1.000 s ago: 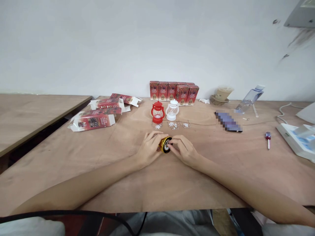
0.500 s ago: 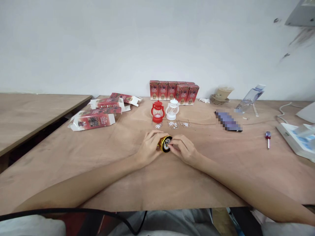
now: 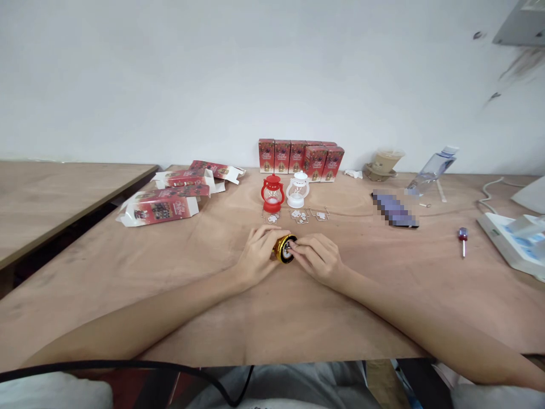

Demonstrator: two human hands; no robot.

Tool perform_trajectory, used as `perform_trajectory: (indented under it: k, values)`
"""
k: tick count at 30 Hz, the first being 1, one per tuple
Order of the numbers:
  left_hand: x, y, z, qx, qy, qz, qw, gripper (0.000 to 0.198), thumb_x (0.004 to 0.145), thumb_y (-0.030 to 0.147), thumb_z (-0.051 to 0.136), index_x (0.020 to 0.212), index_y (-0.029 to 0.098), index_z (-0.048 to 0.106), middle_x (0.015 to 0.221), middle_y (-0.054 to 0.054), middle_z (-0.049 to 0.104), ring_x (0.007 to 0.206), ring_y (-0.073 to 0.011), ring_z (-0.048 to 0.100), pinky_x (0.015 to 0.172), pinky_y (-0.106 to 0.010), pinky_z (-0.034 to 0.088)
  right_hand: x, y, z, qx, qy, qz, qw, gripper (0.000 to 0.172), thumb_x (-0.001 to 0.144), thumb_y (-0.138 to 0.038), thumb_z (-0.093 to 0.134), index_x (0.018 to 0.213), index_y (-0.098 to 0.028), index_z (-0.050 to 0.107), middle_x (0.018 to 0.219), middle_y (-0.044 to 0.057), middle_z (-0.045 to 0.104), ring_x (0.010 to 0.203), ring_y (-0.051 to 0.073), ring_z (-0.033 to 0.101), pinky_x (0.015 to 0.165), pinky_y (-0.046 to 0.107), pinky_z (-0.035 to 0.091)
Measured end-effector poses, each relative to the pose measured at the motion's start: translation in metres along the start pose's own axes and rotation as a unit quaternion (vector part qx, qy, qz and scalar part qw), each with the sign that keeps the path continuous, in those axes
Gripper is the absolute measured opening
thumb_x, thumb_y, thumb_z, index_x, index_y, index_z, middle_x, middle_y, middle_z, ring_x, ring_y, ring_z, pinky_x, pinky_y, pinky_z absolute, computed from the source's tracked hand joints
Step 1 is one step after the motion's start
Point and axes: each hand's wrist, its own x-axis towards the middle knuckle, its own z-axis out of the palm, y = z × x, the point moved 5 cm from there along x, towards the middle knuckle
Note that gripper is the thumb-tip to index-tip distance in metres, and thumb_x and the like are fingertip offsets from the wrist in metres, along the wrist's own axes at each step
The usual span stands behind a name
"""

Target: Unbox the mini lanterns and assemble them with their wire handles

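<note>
fingers of the bare right hand point(image 3: 318, 257) have tucked in a bit since the earlier frame; the bare left hand point(image 3: 256, 254) looks much the same. a wide, flat, brown wooden table point(image 3: 272, 318) lies below. between the hands is a round, shiny gold piece with a black rim point(image 3: 284, 252); i think it could slip or twist if the left hand is loose or the right pushes too hard. the left hand is opened just enough to wrap around it. the right thumb and fingers are pinched narrow, touching its pale middle; i can't tell if they hold anything tiny. past it stand a red plastic lantern point(image 3: 272, 195) and a white plastic lantern point(image 3: 297, 191), then small white bits point(image 3: 321, 216) in front.
</note>
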Motion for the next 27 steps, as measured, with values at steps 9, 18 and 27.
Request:
perform_trajectory:
  k: [9, 18, 27]
  values:
    - [0.0, 0.0004, 0.0004, 0.016, -0.005, 0.001, 1.0, 0.031, 0.083, 0.014, 0.056, 0.114, 0.018, 0.053, 0.104, -0.006, 0.067, 0.106, -0.0215, 0.056, 0.084, -0.034, 0.041, 0.0045, -0.0038, 0.0009, -0.035, 0.01, -0.018, 0.999, 0.017, 0.078, -0.007, 0.065, 0.073, -0.018, 0.052, 0.063, 0.0, 0.064, 0.057, 0.012, 0.052, 0.053, 0.027, 0.039]
    - [-0.0005, 0.0004, 0.001, 0.019, -0.02, -0.006, 1.0, 0.029, 0.084, 0.014, 0.053, 0.113, 0.018, 0.053, 0.105, -0.007, 0.067, 0.106, -0.022, 0.055, 0.084, -0.034, 0.04, 0.0003, 0.0028, 0.0044, 0.018, -0.013, 0.016, 1.0, 0.008, 0.082, -0.014, 0.061, 0.086, -0.016, 0.055, 0.073, 0.004, 0.066, 0.065, 0.013, 0.056, 0.06, 0.028, 0.04]
    - [0.0008, 0.0022, -0.001, 0.014, -0.01, -0.002, 1.0, 0.034, 0.083, 0.014, 0.052, 0.117, 0.019, 0.052, 0.104, -0.007, 0.066, 0.106, -0.0222, 0.055, 0.084, -0.034, 0.041, 0.0004, 0.0018, 0.0061, -0.005, -0.005, 0.017, 1.0, 0.006, 0.083, -0.013, 0.057, 0.085, -0.018, 0.053, 0.074, 0.004, 0.064, 0.064, 0.014, 0.056, 0.059, 0.028, 0.04]
